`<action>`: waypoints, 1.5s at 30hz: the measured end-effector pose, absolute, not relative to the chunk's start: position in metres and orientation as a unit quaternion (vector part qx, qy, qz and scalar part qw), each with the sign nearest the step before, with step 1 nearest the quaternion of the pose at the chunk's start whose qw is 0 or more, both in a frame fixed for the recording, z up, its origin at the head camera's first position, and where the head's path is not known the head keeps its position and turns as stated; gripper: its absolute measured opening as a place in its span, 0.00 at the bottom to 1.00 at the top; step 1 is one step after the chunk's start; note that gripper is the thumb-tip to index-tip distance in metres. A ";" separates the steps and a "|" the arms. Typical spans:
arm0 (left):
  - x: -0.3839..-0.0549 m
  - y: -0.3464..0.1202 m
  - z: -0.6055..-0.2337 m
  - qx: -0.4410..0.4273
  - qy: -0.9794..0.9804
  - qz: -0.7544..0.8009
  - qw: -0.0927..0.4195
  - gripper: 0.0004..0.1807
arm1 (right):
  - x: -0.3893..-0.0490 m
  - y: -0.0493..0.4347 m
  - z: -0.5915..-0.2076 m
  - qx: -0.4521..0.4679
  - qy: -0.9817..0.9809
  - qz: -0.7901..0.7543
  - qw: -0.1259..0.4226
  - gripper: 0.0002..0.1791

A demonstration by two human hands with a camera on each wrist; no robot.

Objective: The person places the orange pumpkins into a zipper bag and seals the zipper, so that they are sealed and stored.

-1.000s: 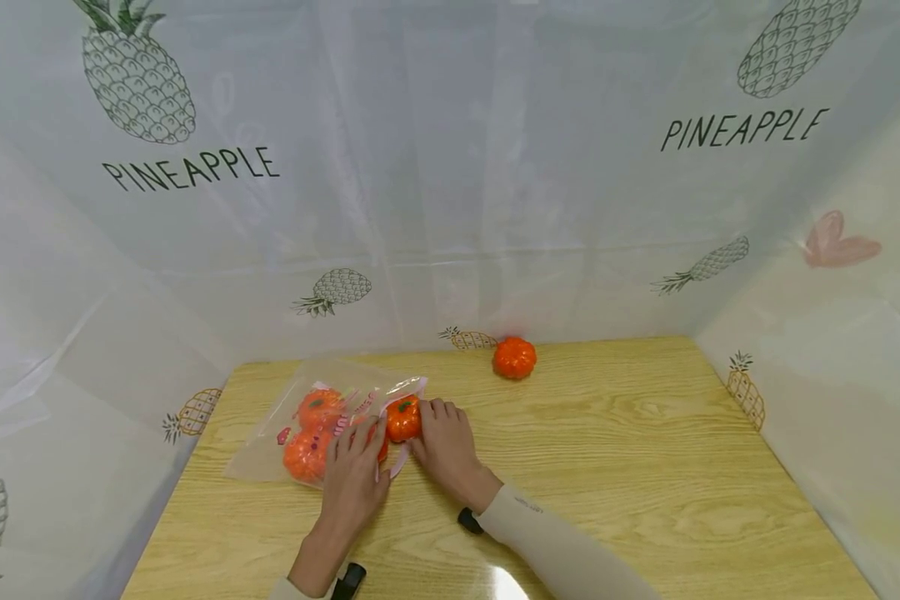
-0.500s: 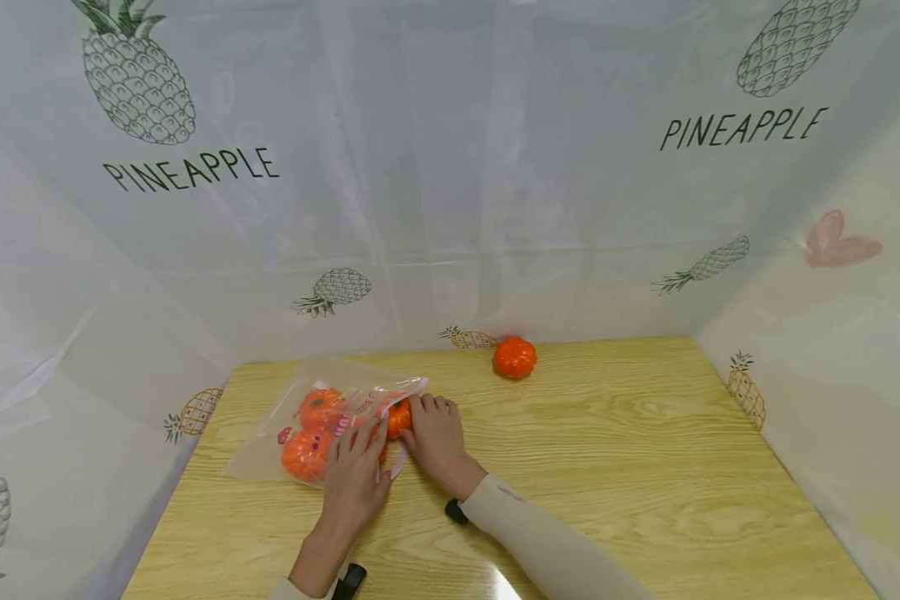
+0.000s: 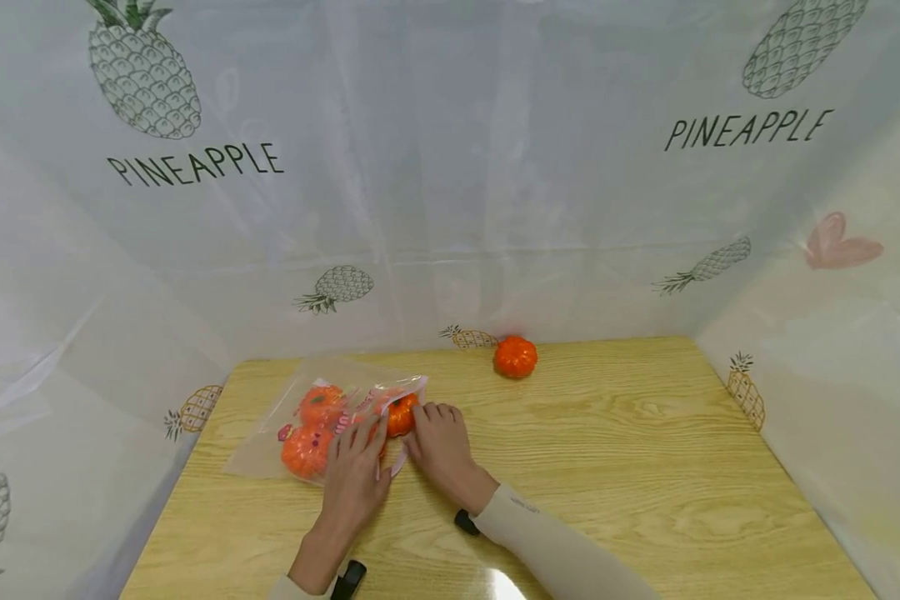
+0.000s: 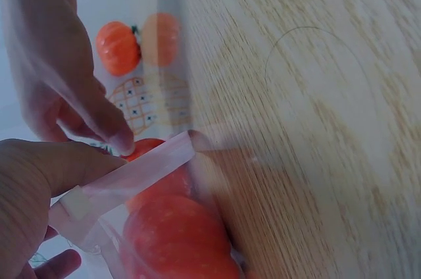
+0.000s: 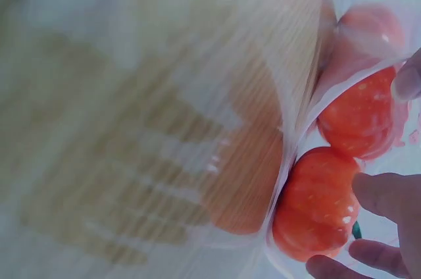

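Observation:
A clear zip bag (image 3: 270, 462) with pink print lies at the table's left, with several small orange pumpkins (image 3: 305, 452) inside. My left hand (image 3: 354, 475) holds the bag's mouth at its right side. In the left wrist view, its fingers lie at the bag's pinkish rim (image 4: 141, 167). One pumpkin with a green stalk (image 3: 401, 416) sits in the mouth. Beside it, my right hand (image 3: 442, 446) touches it with extended fingertips. In the right wrist view, right fingers (image 5: 385, 193) rest against this pumpkin (image 5: 316, 203), next to another pumpkin (image 5: 362, 114).
Another orange pumpkin (image 3: 515, 357) stands at the table's back edge, against the white pineapple-print sheet (image 3: 450, 208). Similar sheets hang at both sides. The wooden table (image 3: 630, 467) extends to the right of the hands.
My right hand pushed left against the pumpkin at the bag's mouth, then drew back slightly right, so more of that pumpkin shows. My left hand and the bag stay nearly in place.

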State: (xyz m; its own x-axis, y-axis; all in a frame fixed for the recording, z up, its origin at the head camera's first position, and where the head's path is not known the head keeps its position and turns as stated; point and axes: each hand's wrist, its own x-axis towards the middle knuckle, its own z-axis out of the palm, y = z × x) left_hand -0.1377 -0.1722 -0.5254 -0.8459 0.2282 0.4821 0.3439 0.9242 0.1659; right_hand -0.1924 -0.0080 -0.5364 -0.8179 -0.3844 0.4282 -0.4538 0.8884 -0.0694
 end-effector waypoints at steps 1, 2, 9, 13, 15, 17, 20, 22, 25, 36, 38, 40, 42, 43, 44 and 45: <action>-0.138 -0.172 -0.525 -0.150 -0.953 -0.123 0.233 0.47 | -0.191 -0.007 -0.537 0.226 -0.948 0.084 0.207 0.21; -0.138 -0.172 -0.525 -0.150 -0.953 -0.121 0.232 0.47 | -0.191 -0.007 -0.537 0.230 -0.947 0.083 0.207 0.22; -0.139 -0.171 -0.524 -0.151 -0.954 -0.118 0.230 0.47 | -0.192 -0.011 -0.535 0.244 -0.949 0.081 0.181 0.26; -0.139 -0.172 -0.524 -0.151 -0.955 -0.119 0.227 0.46 | -0.196 -0.015 -0.535 0.249 -0.952 0.081 0.161 0.27; -0.139 -0.172 -0.525 -0.152 -0.955 -0.119 0.227 0.46 | -0.198 -0.017 -0.535 0.253 -0.952 0.081 0.151 0.27; -0.139 -0.173 -0.526 -0.153 -0.954 -0.121 0.228 0.45 | -0.199 -0.018 -0.534 0.259 -0.952 0.078 0.142 0.29; -0.139 -0.173 -0.526 -0.153 -0.952 -0.126 0.232 0.44 | -0.199 -0.019 -0.532 0.265 -0.953 0.066 0.133 0.31; -0.138 -0.173 -0.526 -0.154 -0.952 -0.128 0.233 0.44 | -0.199 -0.018 -0.531 0.266 -0.954 0.059 0.126 0.33; -0.138 -0.173 -0.526 -0.154 -0.952 -0.129 0.233 0.44 | -0.198 -0.015 -0.531 0.265 -0.955 0.057 0.120 0.33; -0.139 -0.174 -0.525 -0.157 -0.951 -0.124 0.235 0.48 | -0.203 0.023 -0.526 0.252 -0.953 0.109 0.132 0.32; -0.139 -0.174 -0.525 -0.158 -0.950 -0.126 0.236 0.48 | -0.205 0.033 -0.524 0.242 -0.954 0.120 0.131 0.32; -0.139 -0.174 -0.525 -0.159 -0.950 -0.129 0.236 0.47 | -0.208 0.043 -0.522 0.232 -0.955 0.129 0.133 0.33; -0.139 -0.174 -0.525 -0.159 -0.950 -0.131 0.235 0.47 | -0.211 0.054 -0.521 0.221 -0.956 0.137 0.136 0.33; -0.138 -0.174 -0.525 -0.158 -0.950 -0.131 0.234 0.47 | -0.213 0.060 -0.521 0.214 -0.957 0.139 0.139 0.33; -0.138 -0.174 -0.526 -0.158 -0.951 -0.131 0.233 0.47 | -0.214 0.065 -0.521 0.208 -0.958 0.139 0.141 0.33; -0.138 -0.174 -0.526 -0.157 -0.951 -0.130 0.232 0.47 | -0.216 0.070 -0.521 0.201 -0.959 0.140 0.143 0.34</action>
State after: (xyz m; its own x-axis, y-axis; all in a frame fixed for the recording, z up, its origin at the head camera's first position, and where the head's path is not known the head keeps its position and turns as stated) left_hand -0.1383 -0.1740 -0.5256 -0.8431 0.2390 0.4816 0.3595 0.9167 0.1745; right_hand -0.2157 0.0701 -0.5213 -0.8782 -0.3465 0.3298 -0.4261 0.8799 -0.2101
